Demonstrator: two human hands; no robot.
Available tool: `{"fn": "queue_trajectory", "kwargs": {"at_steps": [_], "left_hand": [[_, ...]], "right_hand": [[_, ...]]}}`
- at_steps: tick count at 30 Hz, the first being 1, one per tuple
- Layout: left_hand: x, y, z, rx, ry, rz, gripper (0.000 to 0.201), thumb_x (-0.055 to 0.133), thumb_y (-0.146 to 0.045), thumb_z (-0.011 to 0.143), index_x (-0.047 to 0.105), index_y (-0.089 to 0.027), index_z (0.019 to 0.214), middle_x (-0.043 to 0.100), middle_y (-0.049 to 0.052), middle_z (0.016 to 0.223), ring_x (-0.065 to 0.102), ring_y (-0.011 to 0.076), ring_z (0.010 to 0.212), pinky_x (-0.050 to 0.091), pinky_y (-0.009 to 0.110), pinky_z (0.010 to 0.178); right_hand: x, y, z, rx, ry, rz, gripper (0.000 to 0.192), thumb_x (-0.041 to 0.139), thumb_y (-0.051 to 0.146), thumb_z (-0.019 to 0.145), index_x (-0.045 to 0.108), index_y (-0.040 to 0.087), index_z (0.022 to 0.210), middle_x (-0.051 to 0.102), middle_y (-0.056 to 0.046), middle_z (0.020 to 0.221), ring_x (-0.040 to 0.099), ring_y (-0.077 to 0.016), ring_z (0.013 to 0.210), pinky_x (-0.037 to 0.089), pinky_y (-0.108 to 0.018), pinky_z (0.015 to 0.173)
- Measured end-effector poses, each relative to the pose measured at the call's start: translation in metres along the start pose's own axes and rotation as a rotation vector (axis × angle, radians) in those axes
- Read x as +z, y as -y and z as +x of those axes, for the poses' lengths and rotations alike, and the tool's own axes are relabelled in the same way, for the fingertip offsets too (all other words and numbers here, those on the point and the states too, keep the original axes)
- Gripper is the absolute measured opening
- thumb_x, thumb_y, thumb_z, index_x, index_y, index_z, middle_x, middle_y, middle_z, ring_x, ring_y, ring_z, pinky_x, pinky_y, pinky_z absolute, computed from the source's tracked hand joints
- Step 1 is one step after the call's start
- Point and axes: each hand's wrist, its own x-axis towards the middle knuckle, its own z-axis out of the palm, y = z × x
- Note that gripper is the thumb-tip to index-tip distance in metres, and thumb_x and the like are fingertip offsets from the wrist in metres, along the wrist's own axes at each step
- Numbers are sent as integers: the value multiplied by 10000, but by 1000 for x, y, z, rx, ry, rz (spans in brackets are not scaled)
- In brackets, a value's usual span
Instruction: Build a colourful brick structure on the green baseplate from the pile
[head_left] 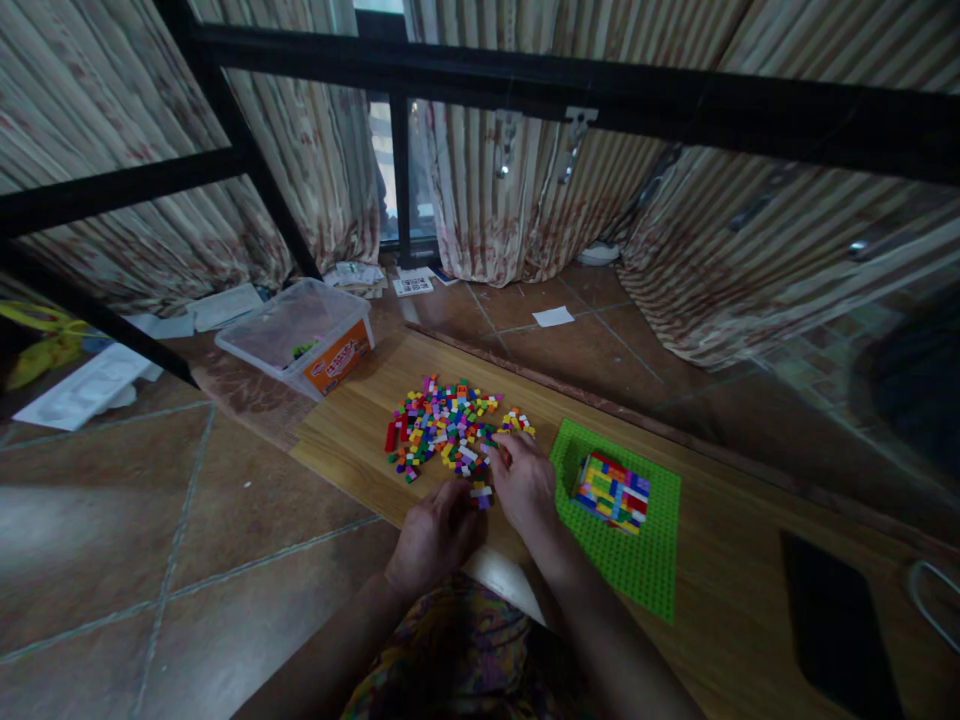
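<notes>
A heap of small multicoloured building bricks (446, 425) lies spread over the wooden bench. My left hand (435, 535) is closed at the near side of the heap, with a few joined purple and yellow bricks (481, 495) at its fingertips. Just right of it, my right hand (525, 485) reaches to the heap's right edge, its fingers pinched on a small reddish building brick (506, 457) that is partly hidden. On a green studded baseplate (652, 575) to the right stands a block of bricks (615, 492) in many colours.
A clear plastic box (296, 335) with an orange label stands beyond the bench's left end. A dark flat tablet-like object (836, 610) lies on the bench (727, 560) at right. Black metal bars (525, 75) and striped curtains (495, 200) run behind; papers (553, 317) lie on the tiled floor.
</notes>
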Motion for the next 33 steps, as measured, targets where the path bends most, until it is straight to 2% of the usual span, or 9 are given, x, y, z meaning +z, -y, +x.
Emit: {"fn": "queue_trajectory", "kwargs": {"at_steps": [6, 11, 15, 20, 24, 27, 30, 33], "left_hand": [[0, 2, 0, -9, 16, -16, 240, 505, -263, 867, 546, -224, 1100, 669, 33, 940, 634, 155, 860, 500, 269, 767], [-2, 0, 1, -2, 9, -51, 205, 506, -243, 861, 558, -221, 1059, 666, 26, 921, 633, 145, 841, 498, 253, 754], [-4, -2, 3, 20, 9, -39, 186, 511, -259, 860, 566, -208, 1030, 666, 39, 910, 632, 157, 844, 505, 266, 752], [-3, 0, 2, 22, -26, -1, 221, 519, -281, 858, 569, -208, 1061, 678, 52, 949, 647, 166, 863, 518, 281, 765], [-1, 4, 3, 48, -27, 46, 214, 503, -306, 868, 585, -213, 1043, 686, 59, 982, 660, 174, 875, 529, 284, 759], [0, 6, 4, 64, -52, 89, 213, 507, -331, 868, 585, -213, 1028, 692, 57, 974, 668, 176, 861, 533, 284, 753], [0, 7, 6, 82, -73, 111, 216, 519, -361, 858, 595, -219, 1000, 699, 43, 940, 676, 175, 835, 537, 278, 738], [0, 5, 7, 95, -87, 121, 225, 519, -377, 854, 605, -216, 984, 702, 38, 927, 679, 174, 827, 538, 272, 725]], "right_hand": [[23, 3, 28, -24, 76, -192, 108, 594, 210, 858, 684, 199, 916, 640, -84, 901, 555, -231, 920, 419, -329, 820], [21, 6, 29, -31, 83, -180, 136, 555, 158, 877, 678, 198, 837, 633, -76, 867, 547, -224, 889, 413, -329, 811], [-1, 15, 7, -10, 6, 23, 206, 470, 169, 929, 671, 201, 900, 633, -57, 884, 577, -188, 851, 441, -299, 789], [-38, 15, -51, 73, -100, 337, 223, 448, 204, 941, 666, 214, 989, 634, -58, 903, 609, -171, 840, 497, -285, 750], [-63, -10, -95, 247, -181, 420, 163, 536, 257, 897, 694, 233, 925, 661, -50, 918, 630, -180, 858, 522, -292, 730], [-80, -36, -116, 394, -282, 410, 150, 596, 300, 857, 704, 225, 930, 691, -49, 924, 651, -188, 848, 530, -312, 743], [-94, -56, -124, 514, -382, 408, 208, 643, 355, 820, 701, 195, 941, 706, -56, 865, 662, -191, 770, 537, -318, 699], [-104, -68, -122, 533, -434, 370, 220, 649, 383, 810, 704, 182, 880, 697, -56, 823, 653, -187, 736, 526, -303, 663]]}}
